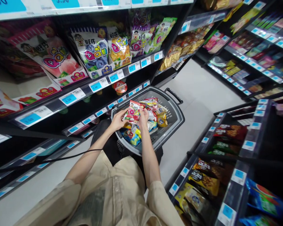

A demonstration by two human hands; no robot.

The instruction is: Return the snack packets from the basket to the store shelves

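A grey plastic shopping basket [173, 121] sits on the floor in front of me, filled with several snack packets. Both hands reach into it. My left hand [118, 121] and my right hand [143, 115] together grip a small red and white candy packet [133, 113] held just above the other packets. The fingers of both hands are closed on its edges. More colourful packets [155, 116] lie under and beside it in the basket.
Shelves [80, 94] of candy bags with blue price tags stand close on the left. Another snack shelf [217, 163] stands on the right. The pale floor aisle [202, 91] runs ahead between them. The basket's handle [174, 94] points away from me.
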